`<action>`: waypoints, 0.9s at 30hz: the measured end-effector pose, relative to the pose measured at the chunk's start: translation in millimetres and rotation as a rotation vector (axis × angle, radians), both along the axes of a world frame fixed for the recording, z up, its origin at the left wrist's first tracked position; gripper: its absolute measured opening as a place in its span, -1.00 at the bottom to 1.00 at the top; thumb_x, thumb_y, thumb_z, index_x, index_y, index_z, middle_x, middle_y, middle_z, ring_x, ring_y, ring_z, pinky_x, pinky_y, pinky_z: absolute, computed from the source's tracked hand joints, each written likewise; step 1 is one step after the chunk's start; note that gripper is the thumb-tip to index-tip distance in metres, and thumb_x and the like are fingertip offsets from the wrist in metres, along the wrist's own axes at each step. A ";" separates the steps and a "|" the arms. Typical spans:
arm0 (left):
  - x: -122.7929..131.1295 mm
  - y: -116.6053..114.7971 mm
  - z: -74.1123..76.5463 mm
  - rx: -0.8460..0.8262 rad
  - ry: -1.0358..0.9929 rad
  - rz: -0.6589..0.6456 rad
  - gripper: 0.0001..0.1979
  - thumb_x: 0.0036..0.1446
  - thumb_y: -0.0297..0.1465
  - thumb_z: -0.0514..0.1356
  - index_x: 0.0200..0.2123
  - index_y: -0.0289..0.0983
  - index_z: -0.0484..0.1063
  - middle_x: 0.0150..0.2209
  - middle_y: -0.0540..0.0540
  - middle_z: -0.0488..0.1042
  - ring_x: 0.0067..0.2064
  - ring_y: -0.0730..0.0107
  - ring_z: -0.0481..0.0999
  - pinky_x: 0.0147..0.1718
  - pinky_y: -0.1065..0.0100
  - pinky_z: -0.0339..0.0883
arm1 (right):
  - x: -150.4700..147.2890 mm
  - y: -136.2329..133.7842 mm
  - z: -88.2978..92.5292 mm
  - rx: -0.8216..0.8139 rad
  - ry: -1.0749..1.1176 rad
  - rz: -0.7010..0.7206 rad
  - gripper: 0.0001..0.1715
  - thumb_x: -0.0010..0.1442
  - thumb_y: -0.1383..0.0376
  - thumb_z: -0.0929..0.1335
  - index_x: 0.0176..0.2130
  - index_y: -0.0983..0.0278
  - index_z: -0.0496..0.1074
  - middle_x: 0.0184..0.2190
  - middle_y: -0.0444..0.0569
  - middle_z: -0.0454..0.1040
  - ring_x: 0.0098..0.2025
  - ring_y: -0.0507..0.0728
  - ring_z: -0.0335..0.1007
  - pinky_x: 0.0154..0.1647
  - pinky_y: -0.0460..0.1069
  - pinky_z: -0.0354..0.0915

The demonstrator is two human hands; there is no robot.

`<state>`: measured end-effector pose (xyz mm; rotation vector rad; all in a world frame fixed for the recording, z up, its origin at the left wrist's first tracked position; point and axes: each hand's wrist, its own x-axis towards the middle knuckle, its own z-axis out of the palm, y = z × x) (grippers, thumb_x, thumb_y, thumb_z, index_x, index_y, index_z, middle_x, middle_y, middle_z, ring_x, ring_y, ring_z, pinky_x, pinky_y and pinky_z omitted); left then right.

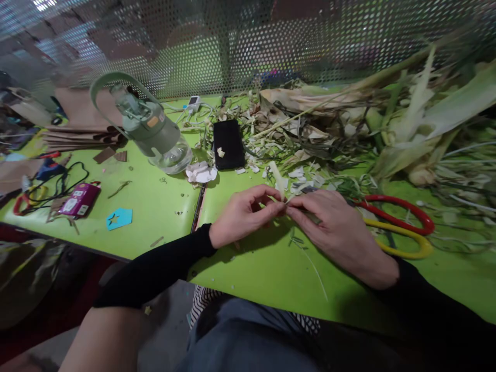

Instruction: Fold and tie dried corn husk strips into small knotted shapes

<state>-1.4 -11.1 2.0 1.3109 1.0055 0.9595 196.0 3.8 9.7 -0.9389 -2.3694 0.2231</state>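
Observation:
My left hand and my right hand meet above the green table, fingertips almost touching. Between them is a pale husk strip, its upper end standing up above the fingers. Left thumb and forefinger pinch its lower end. My right hand is closed too, thumb against finger at the same spot; a thin strand seems to run into that pinch. Thin green fibres lie on the table just below the fingertips. Scissors with one red and one yellow handle rest beside my right hand, their blades hidden.
A heap of dry husks and leaves spreads along the back and right. A black phone lies behind my hands. Left stand a green-lidded bottle, crumpled tissue, a purple box and a blue card. Perforated mesh borders the back.

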 end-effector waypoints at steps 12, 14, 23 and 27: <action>-1.4 6.2 -0.4 -0.255 -0.122 -0.041 -0.82 0.23 -0.35 0.29 -0.19 -0.33 0.41 -0.39 0.04 0.47 -0.47 0.63 0.48 -0.49 0.54 0.35 | -0.8 -1.7 -1.1 0.127 -0.044 0.020 -0.74 0.43 0.27 0.28 -0.22 0.26 0.53 -0.40 0.02 0.61 -0.35 0.20 0.45 -0.29 0.09 0.24; -1.9 7.7 -0.1 -0.271 -0.140 -0.016 -0.86 0.24 -0.39 0.27 -0.21 -0.33 0.41 -0.35 0.03 0.49 -0.44 0.62 0.51 -0.49 0.55 0.35 | 0.0 -2.3 -1.2 0.166 -0.052 0.015 -0.75 0.43 0.27 0.29 -0.22 0.28 0.53 -0.40 0.03 0.60 -0.35 0.20 0.44 -0.29 0.09 0.25; -3.0 5.3 -1.3 -0.259 -0.151 -0.081 -0.80 0.12 -0.40 0.38 -0.34 -0.34 0.40 -0.46 0.06 0.47 -0.45 0.63 0.47 -0.45 0.55 0.33 | 2.1 -2.5 0.8 0.048 0.106 0.016 -0.85 0.38 0.24 0.34 -0.20 0.20 0.52 -0.15 0.09 0.60 -0.09 0.27 0.53 -0.08 0.16 0.36; -1.8 3.1 0.7 -0.309 -0.197 -0.112 -0.87 0.17 -0.45 0.32 -0.33 -0.34 0.40 -0.41 0.01 0.52 -0.38 0.56 0.53 -0.39 0.50 0.38 | -0.2 -2.8 3.1 -0.244 0.190 -0.044 -0.82 0.40 0.17 0.32 -0.21 0.19 0.46 -0.33 -0.03 0.57 -0.30 0.18 0.51 -0.26 0.07 0.36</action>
